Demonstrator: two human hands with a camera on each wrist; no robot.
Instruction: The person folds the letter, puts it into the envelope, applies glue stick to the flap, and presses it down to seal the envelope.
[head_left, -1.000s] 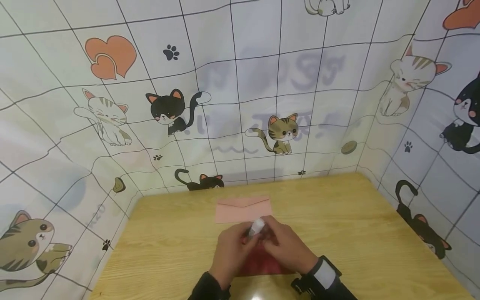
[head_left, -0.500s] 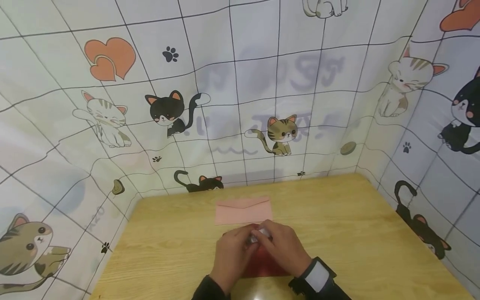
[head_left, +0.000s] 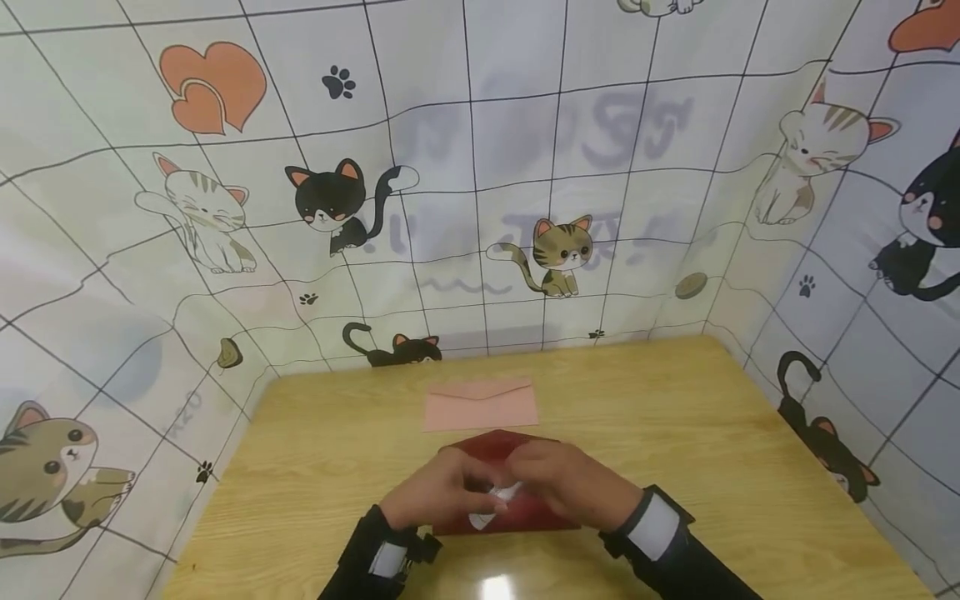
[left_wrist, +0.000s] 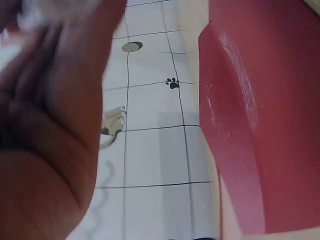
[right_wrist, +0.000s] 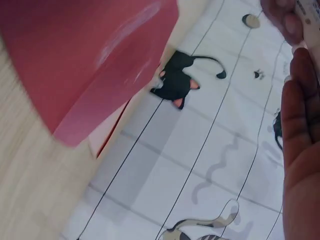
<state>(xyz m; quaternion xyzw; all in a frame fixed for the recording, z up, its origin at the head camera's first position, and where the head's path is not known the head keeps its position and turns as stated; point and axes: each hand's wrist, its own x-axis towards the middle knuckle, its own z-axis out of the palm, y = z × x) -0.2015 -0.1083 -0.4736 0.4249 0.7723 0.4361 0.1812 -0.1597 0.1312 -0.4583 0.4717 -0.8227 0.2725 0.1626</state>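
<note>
Between both hands, in the head view, is a small white tube that looks like a glue stick (head_left: 507,492). My left hand (head_left: 433,493) grips its lower part, and my right hand (head_left: 573,482) curls its fingers round the upper end. Some of the tube is hidden behind the fingers. Beneath the hands lies a red envelope (head_left: 528,518) with its flap raised toward the back. Shiny whitish glue streaks (left_wrist: 242,75) run along the flap and fold in the left wrist view. A printed label on the glue stick (right_wrist: 307,17) shows at the edge of the right wrist view.
A pink envelope (head_left: 482,408) lies on the wooden table (head_left: 337,467) just behind the red one. A white cloth wall (head_left: 442,217) with cartoon cats and grid lines surrounds the table's back and sides.
The hands have drawn slightly apart and the left hand has swung outward to the left, showing more of the red envelope. The glue stick has tilted lower between them.
</note>
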